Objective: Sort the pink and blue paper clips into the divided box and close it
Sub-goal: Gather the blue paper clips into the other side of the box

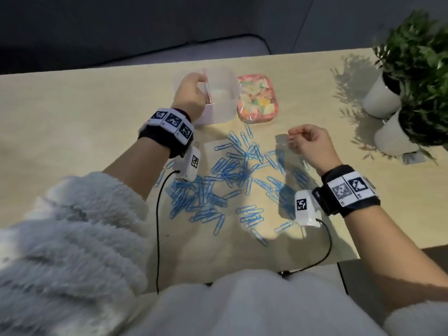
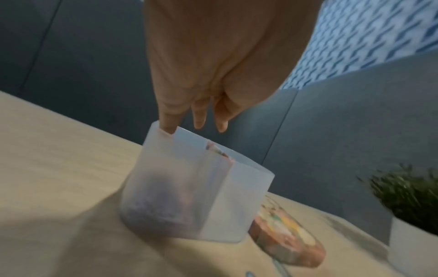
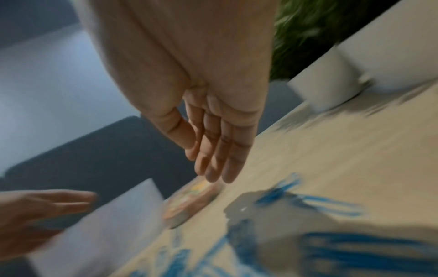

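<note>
While the translucent frosted plastic divided box (image 1: 219, 103) stood open at the far middle of the pale wooden table (image 1: 72, 98), the left hand (image 1: 191, 93) was at its left side. In the left wrist view the index fingertip touched the near corner of the rim, while the other fingers (image 2: 199, 116) hung straight and loose above the opening, gripping nothing. A thin upright divider (image 2: 219, 153) split the box in two, and a dim pinkish mass showed through the frosted wall of the left compartment; whether that was the pink paper clips could not be told for sure. The right compartment looked bare in the head view.

Just right of the box lay the box's flat pink lid with a colourful printed pattern (image 1: 257, 98), flat on the table and apart from the box. Nearer the person, the loose blue paper clips (image 1: 225, 178) were strewn in a wide scatter across the middle of the table, between the two forearms.

The right hand (image 1: 309, 141) hovered above the right edge of that scatter. In the head view its fingers seemed loosely curled; in the right wrist view they were nearly straight, lying together, with nothing between them, though that picture was blurred.

Two green plants in white cylindrical pots (image 1: 388, 117) stood at the table's far right corner.
</note>
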Tool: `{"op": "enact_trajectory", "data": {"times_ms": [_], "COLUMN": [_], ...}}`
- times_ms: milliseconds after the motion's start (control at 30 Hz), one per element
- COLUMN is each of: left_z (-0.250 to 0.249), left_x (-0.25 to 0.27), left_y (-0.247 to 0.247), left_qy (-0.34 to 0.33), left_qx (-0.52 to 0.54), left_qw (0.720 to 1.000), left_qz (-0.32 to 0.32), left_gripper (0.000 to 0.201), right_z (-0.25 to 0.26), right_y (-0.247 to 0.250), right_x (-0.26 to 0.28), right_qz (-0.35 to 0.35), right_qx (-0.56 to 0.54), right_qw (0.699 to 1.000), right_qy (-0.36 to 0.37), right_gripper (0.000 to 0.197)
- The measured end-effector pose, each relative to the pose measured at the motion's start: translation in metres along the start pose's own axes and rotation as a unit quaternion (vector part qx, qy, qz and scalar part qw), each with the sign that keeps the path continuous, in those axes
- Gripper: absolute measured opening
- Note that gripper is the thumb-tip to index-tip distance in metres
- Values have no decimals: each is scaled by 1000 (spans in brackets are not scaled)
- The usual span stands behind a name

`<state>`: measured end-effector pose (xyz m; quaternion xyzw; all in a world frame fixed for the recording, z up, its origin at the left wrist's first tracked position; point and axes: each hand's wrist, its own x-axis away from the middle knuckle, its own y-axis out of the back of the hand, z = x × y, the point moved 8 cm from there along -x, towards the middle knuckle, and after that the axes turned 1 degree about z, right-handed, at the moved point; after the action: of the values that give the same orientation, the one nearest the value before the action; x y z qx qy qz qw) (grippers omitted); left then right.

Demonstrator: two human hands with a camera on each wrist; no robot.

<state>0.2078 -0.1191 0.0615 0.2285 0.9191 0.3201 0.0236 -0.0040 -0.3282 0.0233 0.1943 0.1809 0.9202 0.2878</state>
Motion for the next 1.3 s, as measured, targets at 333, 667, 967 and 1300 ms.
{"op": "enact_trajectory", "data": {"times_ms": [333, 667, 967, 1300], "left_z": [68, 81, 104, 58], "left_x": [114, 185, 221, 208], "left_y": [-7, -77, -32, -87], "left_qy": [34, 18, 48, -45], "left_qx": [-248, -322, -274, -241], "left_qw": [968, 932, 954, 957], "left_qz": [15, 168, 115, 156], "left_gripper": [35, 62, 121, 59], "right_z": [-95, -39, -102, -61], "right_y": [47, -58, 27, -51], "right_x": [68, 75, 109, 92], "right_qz": [-28, 116, 224, 208], "right_qx": [301, 282, 370, 234], "right_qw": [946, 949, 897, 947], "right_qy": [-119, 73, -92, 75], "right_gripper": [28, 37, 99, 37]}}
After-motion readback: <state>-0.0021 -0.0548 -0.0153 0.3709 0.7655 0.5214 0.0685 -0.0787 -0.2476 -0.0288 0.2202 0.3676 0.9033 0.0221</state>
